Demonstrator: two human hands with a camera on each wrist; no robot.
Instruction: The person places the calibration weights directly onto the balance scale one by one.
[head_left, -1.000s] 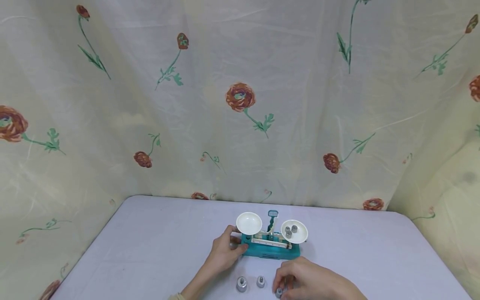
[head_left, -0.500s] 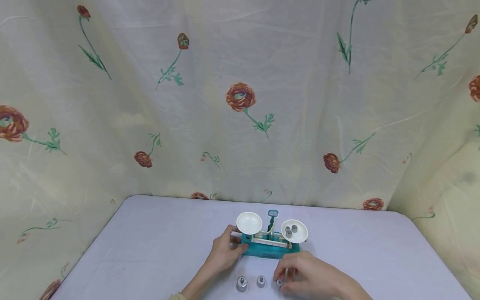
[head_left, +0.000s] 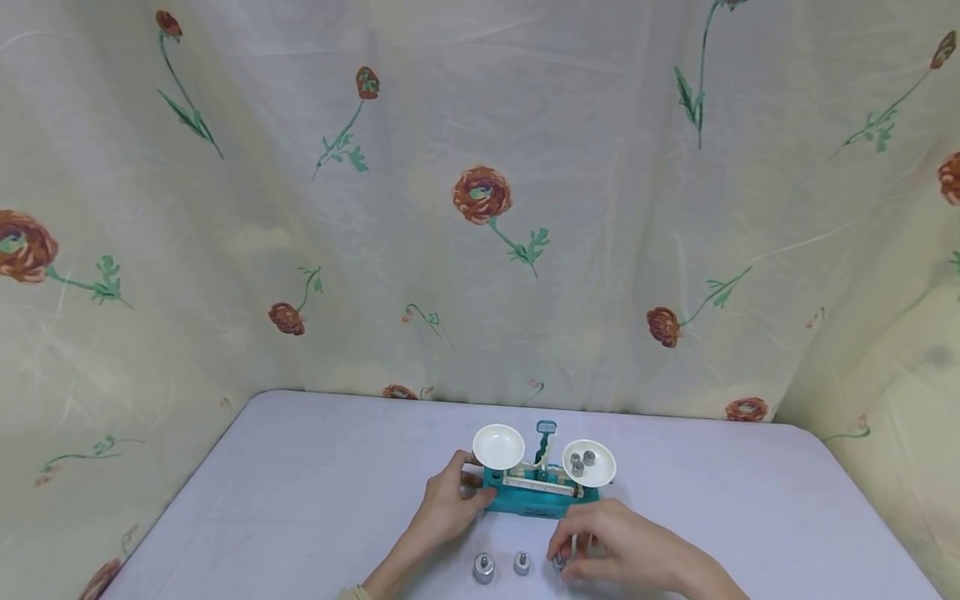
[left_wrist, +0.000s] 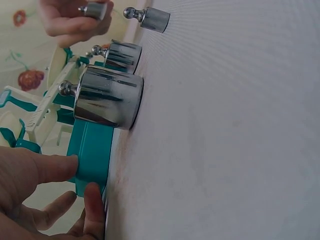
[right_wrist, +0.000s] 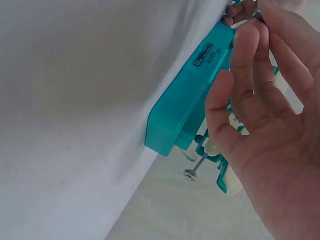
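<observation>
A green balance scale (head_left: 525, 500) with two white pans stands near the middle of the table. My left hand (head_left: 444, 507) grips the left end of its green base, thumb on the near side, as the left wrist view shows. My right hand (head_left: 626, 550) pinches a small metal weight (left_wrist: 94, 10) between thumb and fingertips, in front of the base; in the right wrist view the fingers mostly hide it. Several metal weights (head_left: 577, 467) sit in the right pan (head_left: 603, 473). The left pan (head_left: 498, 447) holds nothing.
A large knobbed weight (head_left: 483, 568) and a medium weight (head_left: 522, 563) stand on the table (head_left: 322, 483) between my hands. Another small weight (left_wrist: 155, 20) stands beyond them in the left wrist view. A flowered curtain (head_left: 480, 333) hangs behind the table.
My right hand has moved slightly away from me, towards the scale, with the small weight at its fingertips. The left hand keeps its place on the base.
</observation>
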